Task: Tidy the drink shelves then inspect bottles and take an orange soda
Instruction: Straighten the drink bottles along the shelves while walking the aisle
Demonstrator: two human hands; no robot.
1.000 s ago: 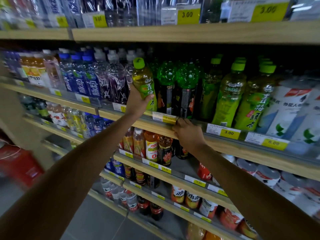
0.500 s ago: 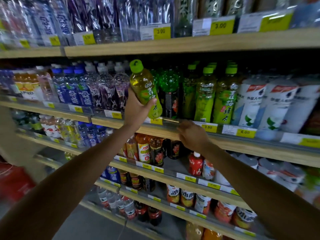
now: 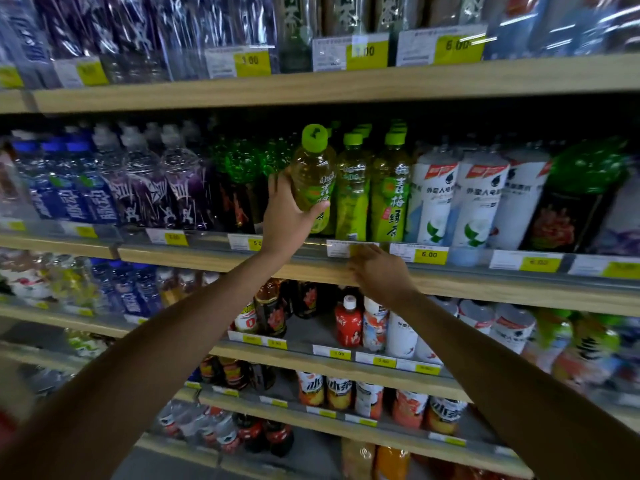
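Note:
My left hand (image 3: 289,216) is wrapped around a green tea bottle (image 3: 313,174) with a lime cap, held upright just in front of the row of matching green tea bottles (image 3: 389,192) on the middle shelf (image 3: 485,289). My right hand (image 3: 379,271) rests fingers-down on the front edge of that shelf, over a price tag, and holds nothing. Orange drink bottles (image 3: 391,462) show at the bottom of the frame on the lowest shelf, partly cut off.
Blue and purple water bottles (image 3: 114,188) fill the shelf to the left, white cartons (image 3: 478,199) to the right. Lower shelves carry red (image 3: 348,322) and orange-labelled bottles (image 3: 311,388). Yellow price tags (image 3: 429,255) line every shelf edge. Wrapped bottles crowd the top shelf.
My left hand has carried the green tea bottle rightward, next to the matching green tea row. My right hand stays on the shelf edge. The view has shifted.

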